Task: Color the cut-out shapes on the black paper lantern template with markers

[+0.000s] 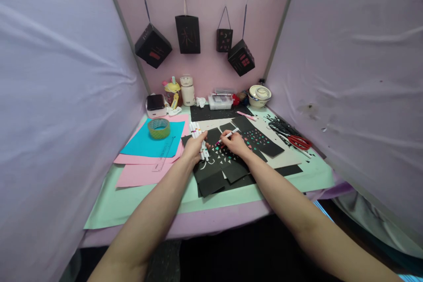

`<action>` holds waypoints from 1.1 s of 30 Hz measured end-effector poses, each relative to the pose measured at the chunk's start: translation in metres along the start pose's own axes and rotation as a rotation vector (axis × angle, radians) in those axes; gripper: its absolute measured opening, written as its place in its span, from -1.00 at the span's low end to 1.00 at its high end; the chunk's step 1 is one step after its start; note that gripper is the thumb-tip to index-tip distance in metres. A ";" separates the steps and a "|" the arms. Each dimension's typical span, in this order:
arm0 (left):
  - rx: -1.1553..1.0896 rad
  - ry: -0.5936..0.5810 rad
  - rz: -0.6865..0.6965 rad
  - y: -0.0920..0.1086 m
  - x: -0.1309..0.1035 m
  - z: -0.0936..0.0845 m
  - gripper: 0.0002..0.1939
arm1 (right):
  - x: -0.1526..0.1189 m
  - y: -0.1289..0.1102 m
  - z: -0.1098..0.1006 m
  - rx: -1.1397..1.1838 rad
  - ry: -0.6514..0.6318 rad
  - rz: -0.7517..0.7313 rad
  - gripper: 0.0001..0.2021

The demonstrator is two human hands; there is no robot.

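Note:
My left hand (195,145) is closed around a bundle of white marker pens (194,129) with coloured bands, held above the left edge of the black paper. Between the fingers of my right hand (234,143) is a single white marker (231,133), its dark pinkish tip pointing down and left toward the sheet. Under both hands lies black paper (208,180) with small cut-out shapes. Some of these shapes look white, others red, pink and green. A second black strip (271,146) with coloured cut-outs reaches to the right.
Blue paper (137,143) on pink sheets holds a tape roll (159,128) and a clear ruler (164,154). Red-handled scissors (300,142) lie right among black scraps. Behind stand a white bottle (187,91), a plastic box (220,101) and a lidded bowl (259,96). Black paper lanterns (187,34) hang above.

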State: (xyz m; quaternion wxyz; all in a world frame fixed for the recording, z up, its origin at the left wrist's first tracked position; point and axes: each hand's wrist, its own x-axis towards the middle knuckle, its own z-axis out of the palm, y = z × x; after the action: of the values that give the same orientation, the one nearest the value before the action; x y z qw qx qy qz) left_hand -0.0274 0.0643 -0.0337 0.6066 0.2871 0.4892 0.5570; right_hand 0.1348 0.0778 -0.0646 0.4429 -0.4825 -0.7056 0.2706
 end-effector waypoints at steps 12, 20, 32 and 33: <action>0.016 -0.002 0.005 -0.001 0.001 -0.001 -0.76 | 0.000 -0.001 0.000 0.001 -0.009 0.009 -0.85; 0.008 -0.007 -0.007 0.002 -0.003 0.001 -0.78 | 0.000 0.000 0.000 -0.016 -0.002 -0.003 -0.85; 0.002 -0.002 0.000 0.001 -0.001 0.001 -0.77 | 0.000 -0.003 -0.001 -0.020 -0.002 -0.005 -0.84; 0.000 -0.003 0.000 0.001 -0.002 0.001 -0.77 | 0.000 -0.002 -0.001 -0.019 -0.002 -0.001 -0.84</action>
State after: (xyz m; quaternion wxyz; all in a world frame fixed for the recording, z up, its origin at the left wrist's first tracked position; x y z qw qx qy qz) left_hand -0.0271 0.0629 -0.0320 0.6073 0.2879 0.4886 0.5564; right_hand 0.1344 0.0768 -0.0624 0.4376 -0.4859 -0.7090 0.2641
